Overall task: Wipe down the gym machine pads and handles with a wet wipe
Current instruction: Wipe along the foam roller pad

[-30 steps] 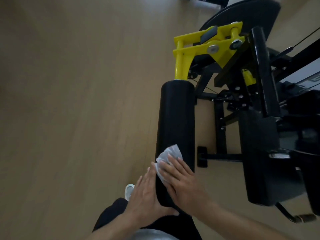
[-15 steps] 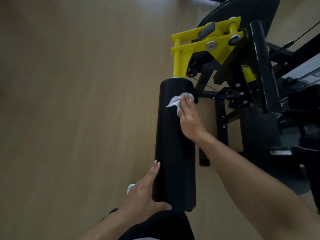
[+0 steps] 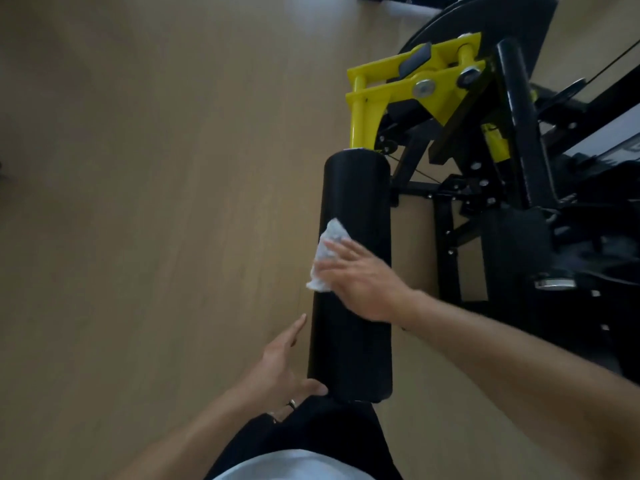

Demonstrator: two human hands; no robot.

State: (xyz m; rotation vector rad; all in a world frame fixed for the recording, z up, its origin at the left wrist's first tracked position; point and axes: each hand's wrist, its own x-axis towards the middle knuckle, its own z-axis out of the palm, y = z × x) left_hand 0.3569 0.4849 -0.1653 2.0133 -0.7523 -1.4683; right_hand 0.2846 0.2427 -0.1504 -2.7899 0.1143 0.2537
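Note:
A long black roller pad (image 3: 356,188) runs from the yellow bracket toward me. On its left side, about mid-length, lies a crumpled white wet wipe (image 3: 327,249). My right hand (image 3: 360,280) presses the wipe against the pad with straight, spread fingers. My left hand (image 3: 282,363) rests against the pad's near left end, fingers straight along its side and thumb touching the end.
A yellow steel bracket (image 3: 388,88) holds the pad's far end. The black machine frame (image 3: 519,133) and another black pad (image 3: 516,244) fill the right side. Wooden floor (image 3: 156,202) stretches out to the left.
My right hand slid the wipe up to the pad's far end, then back down to its middle and onto the left side. My left hand stayed at the near end.

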